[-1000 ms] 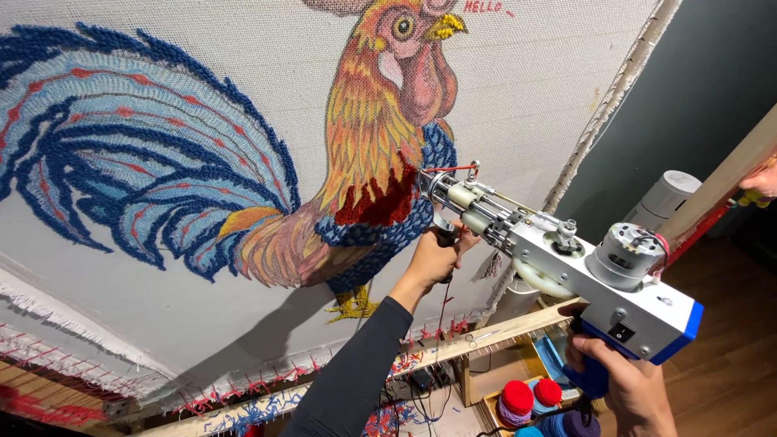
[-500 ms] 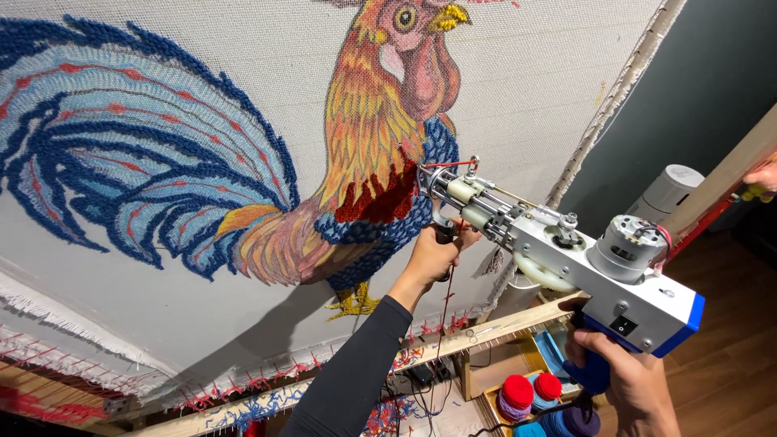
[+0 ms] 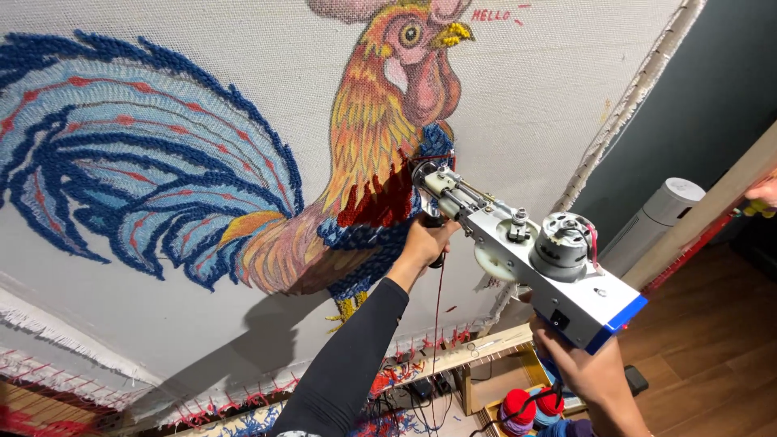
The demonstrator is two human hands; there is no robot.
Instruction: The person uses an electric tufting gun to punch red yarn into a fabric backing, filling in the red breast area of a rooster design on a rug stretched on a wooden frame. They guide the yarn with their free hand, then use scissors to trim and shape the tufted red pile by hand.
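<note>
Stretched cloth (image 3: 146,324) fills most of the view, tilted, its lower edge pinned to a wooden frame (image 3: 453,360) with red yarn ends showing along it. Far left: tufted blue tail feathers (image 3: 121,186) with red flecks. Centre: rooster (image 3: 380,137) in orange and yellow, red breast patch, pink wattle. Left hand (image 3: 425,241), black sleeve, wraps shut round the front grip of the tufting gun (image 3: 526,259); gun's needle end meets the cloth at the red and blue breast area. Red yarn strand (image 3: 438,307) hangs below that hand. Gun body is white with a blue rear corner, motor on top. Right hand (image 3: 583,364) closes round the rear handle from beneath. Below right: yarn cones (image 3: 526,405), red and blue, in a wooden crate. Far right: white cylindrical appliance (image 3: 660,214), dark wall, wood floor.
</note>
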